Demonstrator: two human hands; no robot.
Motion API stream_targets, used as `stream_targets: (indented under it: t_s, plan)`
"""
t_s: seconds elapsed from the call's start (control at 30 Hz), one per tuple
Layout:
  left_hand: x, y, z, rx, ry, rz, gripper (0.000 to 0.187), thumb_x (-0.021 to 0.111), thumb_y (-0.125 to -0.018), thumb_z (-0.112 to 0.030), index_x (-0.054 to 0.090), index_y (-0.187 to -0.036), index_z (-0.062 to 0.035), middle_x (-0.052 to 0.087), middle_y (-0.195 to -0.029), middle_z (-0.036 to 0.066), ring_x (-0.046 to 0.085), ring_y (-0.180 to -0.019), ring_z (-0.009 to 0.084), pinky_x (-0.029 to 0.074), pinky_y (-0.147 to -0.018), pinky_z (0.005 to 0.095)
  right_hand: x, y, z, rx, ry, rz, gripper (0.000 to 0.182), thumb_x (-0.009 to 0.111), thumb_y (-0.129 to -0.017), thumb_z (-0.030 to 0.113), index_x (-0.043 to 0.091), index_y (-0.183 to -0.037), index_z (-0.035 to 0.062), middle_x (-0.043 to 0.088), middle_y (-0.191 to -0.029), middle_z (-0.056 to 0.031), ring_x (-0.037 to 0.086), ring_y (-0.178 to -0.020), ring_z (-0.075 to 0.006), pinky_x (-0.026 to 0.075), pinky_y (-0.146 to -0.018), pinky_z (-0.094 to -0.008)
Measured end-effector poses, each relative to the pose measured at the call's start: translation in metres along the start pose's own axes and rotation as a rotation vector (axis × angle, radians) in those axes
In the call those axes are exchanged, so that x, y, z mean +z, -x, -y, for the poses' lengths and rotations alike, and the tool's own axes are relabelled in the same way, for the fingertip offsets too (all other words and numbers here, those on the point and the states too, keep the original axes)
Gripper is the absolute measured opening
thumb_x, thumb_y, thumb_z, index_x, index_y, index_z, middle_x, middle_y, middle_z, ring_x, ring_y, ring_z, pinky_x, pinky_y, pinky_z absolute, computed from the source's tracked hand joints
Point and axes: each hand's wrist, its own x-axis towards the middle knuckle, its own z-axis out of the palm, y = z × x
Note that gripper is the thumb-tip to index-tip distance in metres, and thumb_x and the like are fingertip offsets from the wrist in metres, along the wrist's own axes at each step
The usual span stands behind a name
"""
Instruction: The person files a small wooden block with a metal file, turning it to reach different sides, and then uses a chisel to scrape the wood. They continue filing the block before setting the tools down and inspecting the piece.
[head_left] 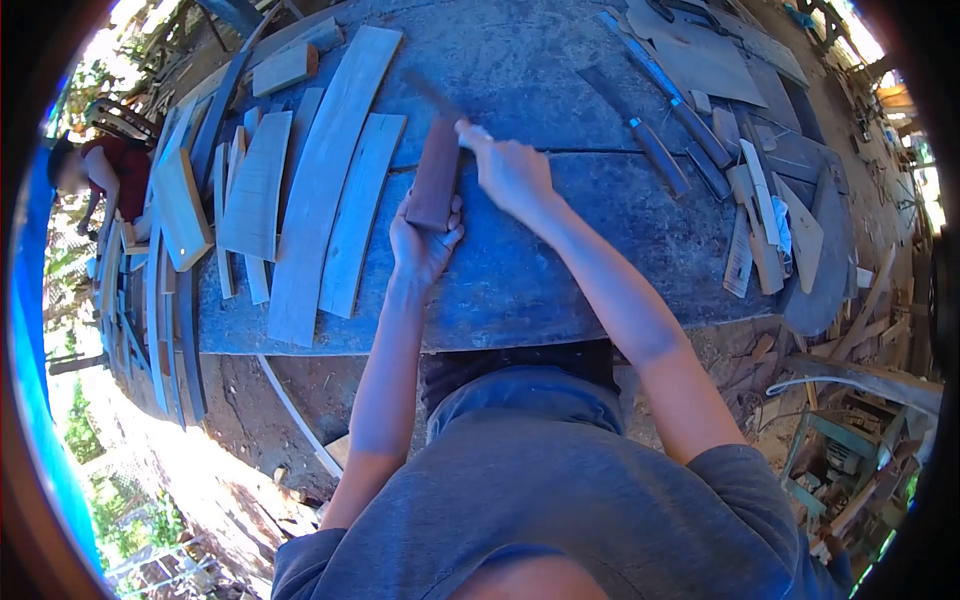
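Observation:
My left hand [425,240] is wrapped from below around a dark reddish-brown wooden block [435,178], which points away from me over the table. My right hand [513,178] is closed at the block's far right edge, gripping a tool with a narrow flat blade [432,93]. The blade is blurred and slants up and left past the block's far end; most of its handle is hidden in my fingers.
Long pale boards [335,180] and shorter wood pieces [260,185] lie on the blue-grey table [520,270] to the left. Wooden-handled bladed tools [660,158] and offcuts [765,215] lie to the right. A person in a red top [115,175] is at the far left.

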Motion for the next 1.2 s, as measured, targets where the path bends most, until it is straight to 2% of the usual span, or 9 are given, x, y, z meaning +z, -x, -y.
stream_targets:
  t_s: [0.27, 0.33, 0.4, 0.57, 0.67, 0.8, 0.87, 1.07, 1.2]
  plan:
    - [0.017, 0.001, -0.001, 0.02, 0.028, -0.34, 0.042, 0.019, -0.104, -0.028, 0.046, -0.122, -0.001, 0.057, -0.088, 0.017, 0.052, -0.065, 0.0216, 0.044, -0.053, 0.034, -0.011, 0.034, 0.035, -0.096, 0.017, 0.111, 0.043, 0.043, -0.094, 0.017, 0.052, -0.136, 0.0244, 0.07, -0.095, -0.0176, 0.069, -0.076, -0.0372, 0.056, -0.066, -0.049]
    - [-0.005, -0.001, 0.001, -0.036, 0.06, -0.012, 0.043, 0.02, -0.104, -0.029, 0.045, -0.124, -0.0002, 0.058, -0.089, 0.017, 0.053, -0.066, 0.0219, 0.046, -0.054, 0.0342, -0.006, 0.02, 0.025, -0.042, 0.005, 0.144, 0.043, 0.043, -0.094, 0.018, 0.053, -0.135, 0.0248, 0.07, -0.096, -0.0175, 0.069, -0.076, -0.0367, 0.056, -0.066, -0.0489]
    - [-0.004, -0.002, 0.001, -0.035, 0.067, 0.013, 0.043, 0.02, -0.104, -0.029, 0.045, -0.124, -0.0002, 0.058, -0.09, 0.017, 0.054, -0.066, 0.022, 0.048, -0.055, 0.0337, -0.001, -0.018, 0.01, 0.034, -0.016, 0.056, 0.043, 0.045, -0.094, 0.019, 0.053, -0.135, 0.0251, 0.07, -0.095, -0.0177, 0.069, -0.076, -0.0357, 0.056, -0.067, -0.0481]
    - [0.0, -0.001, 0.0, 0.011, 0.088, -0.043, 0.041, 0.022, -0.104, -0.03, 0.046, -0.122, -0.0009, 0.058, -0.09, 0.018, 0.054, -0.065, 0.0217, 0.049, -0.055, 0.0354, 0.0, 0.005, 0.023, -0.115, 0.018, -0.06, 0.042, 0.044, -0.094, 0.019, 0.053, -0.135, 0.0223, 0.071, -0.094, -0.0152, 0.07, -0.079, -0.0358, 0.056, -0.067, -0.0468]
    - [0.02, 0.002, 0.0, 0.031, 0.1, -0.248, 0.041, 0.023, -0.104, -0.029, 0.046, -0.122, -0.0009, 0.058, -0.091, 0.019, 0.054, -0.065, 0.0219, 0.049, -0.055, 0.0361, -0.019, 0.033, 0.042, -0.052, 0.096, 0.296, 0.041, 0.051, -0.089, 0.012, 0.057, -0.129, 0.0196, 0.072, -0.092, -0.0104, 0.07, -0.078, -0.0318, 0.056, -0.065, -0.0426]
    - [-0.003, -0.003, 0.0, -0.03, 0.073, 0.009, 0.04, 0.024, -0.104, -0.029, 0.046, -0.123, -0.0009, 0.058, -0.091, 0.019, 0.055, -0.066, 0.0226, 0.048, -0.055, 0.0344, -0.004, -0.016, 0.01, -0.072, 0.028, -0.032, 0.041, 0.049, -0.09, 0.012, 0.055, -0.13, 0.0208, 0.071, -0.093, -0.0125, 0.07, -0.077, -0.0328, 0.056, -0.066, -0.0431]
    - [-0.002, -0.002, -0.001, -0.019, 0.051, 0.013, 0.04, 0.024, -0.104, -0.028, 0.046, -0.123, -0.0011, 0.058, -0.09, 0.018, 0.055, -0.066, 0.0225, 0.047, -0.055, 0.0335, -0.007, -0.031, 0.011, 0.103, 0.093, 0.144, 0.045, 0.043, -0.094, 0.016, 0.05, -0.138, 0.0208, 0.07, -0.102, -0.0134, 0.069, -0.081, -0.0356, 0.055, -0.071, -0.0465]
    - [0.01, -0.001, 0.0, 0.021, 0.044, -0.233, 0.041, 0.022, -0.104, -0.028, 0.046, -0.123, -0.0016, 0.058, -0.089, 0.018, 0.056, -0.066, 0.0224, 0.049, -0.055, 0.0341, -0.027, 0.045, 0.036, -0.051, -0.065, 0.183, 0.046, 0.043, -0.094, 0.014, 0.049, -0.138, 0.0225, 0.069, -0.1, -0.0186, 0.069, -0.082, -0.0375, 0.055, -0.071, -0.0485]
    - [0.001, -0.002, -0.002, -0.041, 0.015, -0.031, 0.042, 0.023, -0.104, -0.031, 0.046, -0.122, -0.0014, 0.058, -0.089, 0.017, 0.056, -0.066, 0.0219, 0.049, -0.056, 0.035, -0.012, -0.002, 0.003, 0.141, -0.068, 0.112, 0.044, 0.044, -0.095, 0.019, 0.049, -0.139, 0.0242, 0.068, -0.103, -0.0204, 0.067, -0.089, -0.0394, 0.053, -0.079, -0.0495]
